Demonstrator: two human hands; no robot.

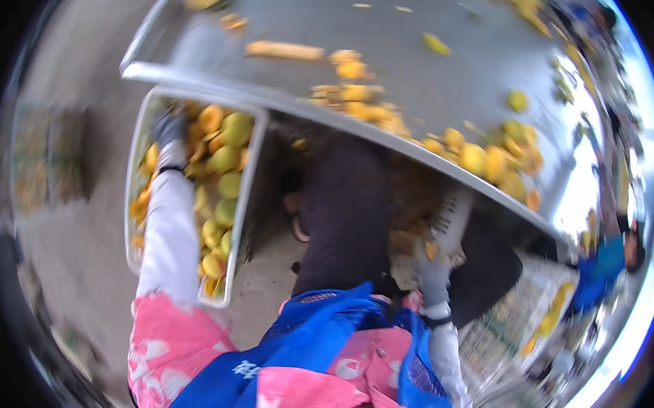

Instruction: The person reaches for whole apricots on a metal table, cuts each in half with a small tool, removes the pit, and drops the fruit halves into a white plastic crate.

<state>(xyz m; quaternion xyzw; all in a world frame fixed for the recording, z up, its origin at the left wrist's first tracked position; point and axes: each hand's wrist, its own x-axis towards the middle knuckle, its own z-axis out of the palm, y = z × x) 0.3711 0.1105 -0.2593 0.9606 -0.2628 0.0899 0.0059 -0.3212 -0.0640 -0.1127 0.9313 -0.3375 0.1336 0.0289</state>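
Note:
My left hand (170,128), in a dark grey glove, reaches into the far left corner of a white crate (245,200). The crate holds green-yellow round fruit (228,157) and orange cut pieces (211,117). Its fingers are smeared and partly hidden among the fruit. My right hand (433,273), in a grey glove, is low beside my leg under the table edge. Just beyond its fingers is a pale strip with a row of holes (452,217), with a small orange piece (431,250) near the fingertips. Blur hides whether this hand grips anything.
A metal table (277,12) with a raised rim spans the front. On it lie yellow fruit (473,159), cut pieces (355,94) and a light brown bar (285,50). Another crate (493,321) stands at right. A person in blue (599,274) is at far right.

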